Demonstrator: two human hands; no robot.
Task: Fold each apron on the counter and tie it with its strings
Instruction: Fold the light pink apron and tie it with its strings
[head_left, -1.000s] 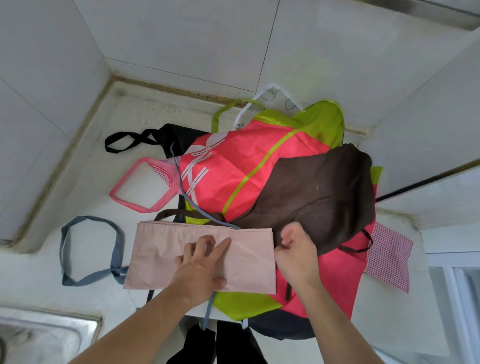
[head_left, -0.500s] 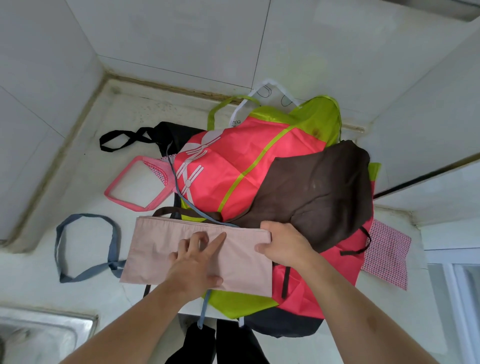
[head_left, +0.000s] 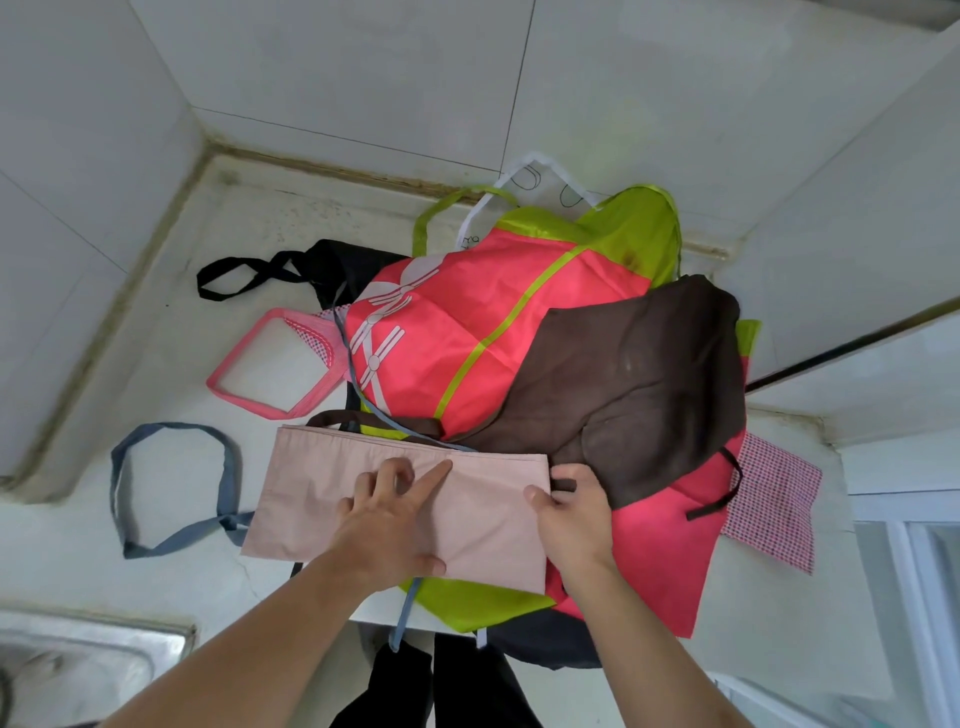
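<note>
Pink apron (head_left: 322, 488), folded into a long flat band, lies under my hands at the near edge of the counter (head_left: 197, 291), on top of the heap of other aprons. My left hand (head_left: 387, 525) presses flat on its middle, forefinger stretched out straight, the other fingers bent at the knuckles but holding nothing. My right hand (head_left: 569, 512) pinches the band's right end, thumb on top and fingers curled round the edge. Its blue-grey neck loop (head_left: 122, 483) trails off to the left on the bare counter. Just behind the band sits a brown apron (head_left: 634, 384), draped over a red apron with green trim (head_left: 483, 301). A pink checked apron (head_left: 774, 499) pokes out at the right, and a steel sink (head_left: 78, 654) shows at my lower left
</note>
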